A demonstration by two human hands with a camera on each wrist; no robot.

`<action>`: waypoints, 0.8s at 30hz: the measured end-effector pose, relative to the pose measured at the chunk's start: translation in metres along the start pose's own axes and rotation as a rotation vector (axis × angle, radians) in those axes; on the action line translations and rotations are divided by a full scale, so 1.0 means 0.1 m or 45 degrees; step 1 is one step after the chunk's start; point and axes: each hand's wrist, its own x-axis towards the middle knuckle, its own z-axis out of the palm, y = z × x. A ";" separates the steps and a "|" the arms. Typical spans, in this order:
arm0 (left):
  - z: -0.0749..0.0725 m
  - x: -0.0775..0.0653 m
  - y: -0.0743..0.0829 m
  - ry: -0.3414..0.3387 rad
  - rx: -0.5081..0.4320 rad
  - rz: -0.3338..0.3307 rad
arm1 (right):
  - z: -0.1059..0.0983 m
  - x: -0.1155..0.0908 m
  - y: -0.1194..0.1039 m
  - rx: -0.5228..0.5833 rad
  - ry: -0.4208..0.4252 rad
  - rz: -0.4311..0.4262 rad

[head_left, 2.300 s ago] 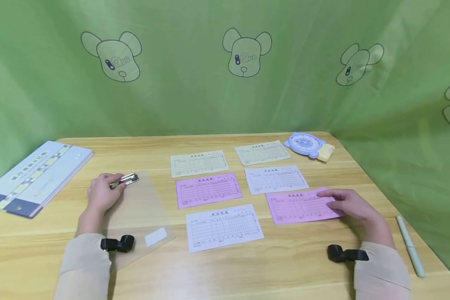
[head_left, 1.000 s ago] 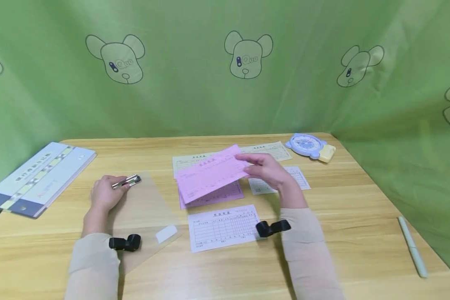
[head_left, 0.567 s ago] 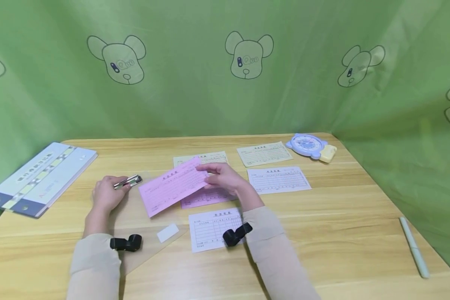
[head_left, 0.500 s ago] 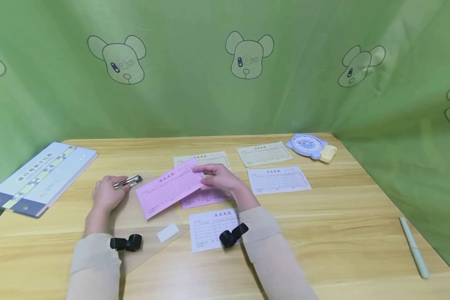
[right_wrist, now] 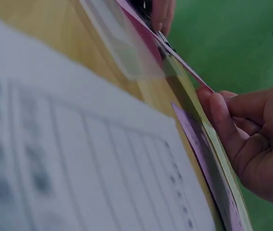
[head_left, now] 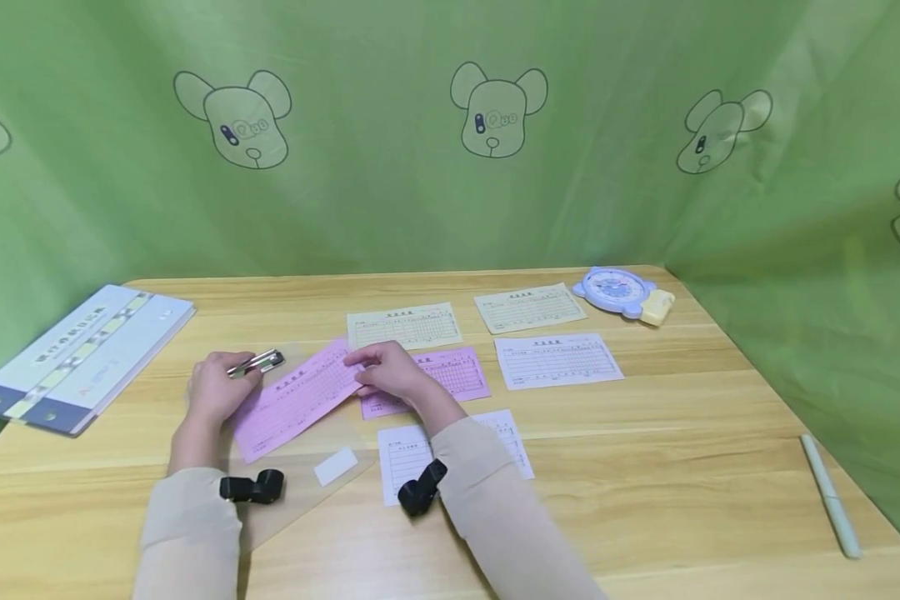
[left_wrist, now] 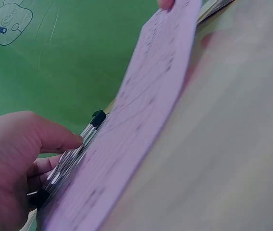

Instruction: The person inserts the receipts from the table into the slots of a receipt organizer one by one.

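Note:
In the head view my left hand (head_left: 223, 390) grips the metal clip (head_left: 268, 361) of a see-through clipboard (head_left: 270, 510) with a white label. Up close in the left wrist view, thumb and fingers squeeze the clip (left_wrist: 68, 161); a pink receipt slip (left_wrist: 139, 103) lies along its edge. My right hand (head_left: 392, 371) pinches this slip (head_left: 294, 404) by its right end, tilted above the board. Thumb against fingers shows in the right wrist view, where my right hand (right_wrist: 256, 130) holds the slip's edge. Whether the slip's far edge is under the clip, I cannot tell.
A second pink slip (head_left: 457, 375) and a white slip (head_left: 405, 462) lie partly under my right arm. Farther back are two pale green slips (head_left: 412, 327) and another white slip (head_left: 558, 362). A blue toy clock (head_left: 611, 287), a pen (head_left: 831, 500) and a binder (head_left: 75, 354) lie around.
My right hand has lifted the pink slip from the right of the table and carried it left and down to the clipboard. The left hand has stayed at the clip.

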 end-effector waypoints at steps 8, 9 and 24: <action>0.05 -0.01 0.00 0.061 0.083 0.034 | 0.31 0.00 -0.03 -0.003 0.045 -0.006; 0.06 -0.01 0.00 0.067 0.098 0.050 | 0.33 0.01 -0.03 0.009 0.052 0.002; 0.09 0.01 -0.02 0.096 0.377 0.243 | 0.50 0.09 0.02 0.235 0.088 0.087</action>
